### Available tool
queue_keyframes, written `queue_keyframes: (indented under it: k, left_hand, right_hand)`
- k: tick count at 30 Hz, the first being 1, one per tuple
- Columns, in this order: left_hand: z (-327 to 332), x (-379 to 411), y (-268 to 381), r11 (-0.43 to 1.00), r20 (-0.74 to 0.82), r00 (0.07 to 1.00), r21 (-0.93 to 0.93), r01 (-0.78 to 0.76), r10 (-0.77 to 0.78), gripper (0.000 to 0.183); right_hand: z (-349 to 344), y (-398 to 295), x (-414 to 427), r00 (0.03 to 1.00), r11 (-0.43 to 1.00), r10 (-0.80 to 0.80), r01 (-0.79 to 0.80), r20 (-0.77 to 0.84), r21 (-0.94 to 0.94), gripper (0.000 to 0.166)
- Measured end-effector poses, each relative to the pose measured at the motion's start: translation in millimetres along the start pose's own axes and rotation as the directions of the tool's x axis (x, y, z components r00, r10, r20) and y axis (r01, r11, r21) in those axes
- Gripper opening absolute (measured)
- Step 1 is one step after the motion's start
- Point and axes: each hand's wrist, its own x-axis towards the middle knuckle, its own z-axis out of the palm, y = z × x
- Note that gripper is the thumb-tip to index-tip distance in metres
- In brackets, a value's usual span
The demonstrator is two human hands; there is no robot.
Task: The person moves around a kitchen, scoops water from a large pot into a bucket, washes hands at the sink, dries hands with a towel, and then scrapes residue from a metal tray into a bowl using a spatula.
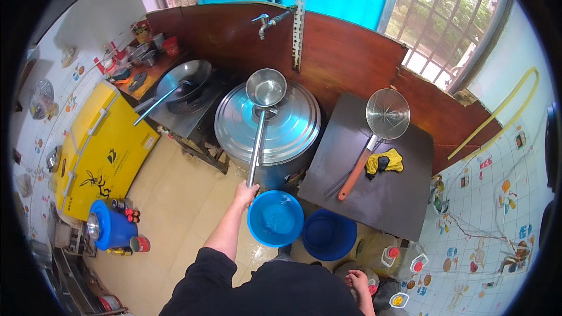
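Note:
My left hand point(246, 194) grips the end of a long-handled metal ladle point(255, 149). Its round bowl point(266, 88) is over the far side of the lid point(303, 127) of a large metal stockpot; I cannot tell whether it touches the lid. Below that hand, in front of the pot, a light blue plastic basin point(275, 219) appears to have some clear liquid in it. A darker blue tub point(329, 233) stands beside it on the right. Low at my right side, my right hand point(359, 281) hangs with loosely bent fingers near large plastic jugs point(373, 250), with nothing visible in it.
On the dark table point(325, 158) at right lie a wooden-handled wire skimmer point(388, 114) and a yellow-and-black glove point(390, 161). A wok point(186, 79) sits on the stove at left. A faucet point(262, 25) juts from behind. The yellow chest freezer point(105, 149) lines the left wall.

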Motion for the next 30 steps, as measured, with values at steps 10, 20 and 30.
queue_keyframes:
  k: [10, 20, 30]
  left_hand:
    - [-10, 32, -16, 0.994, 0.034, 0.999, 0.106, 0.015, -0.019, 0.02]
    - [-10, 62, -66, 0.998, 0.13, 0.99, 0.032, 0.047, -0.05, 0.036]
    - [-76, 61, -157, 0.945, -0.249, 0.957, -0.322, 0.064, -0.15, 0.072]
  right_hand:
    - [21, -11, -5, 0.998, 1.0, -0.005, 0.006, -0.057, 0.006, 0.02]
    - [12, -25, -20, 0.993, 0.994, -0.037, 0.026, -0.11, -0.102, 0.021]
    - [-56, -15, 5, 0.932, 0.924, 0.033, -0.166, -0.361, -0.344, 0.031]
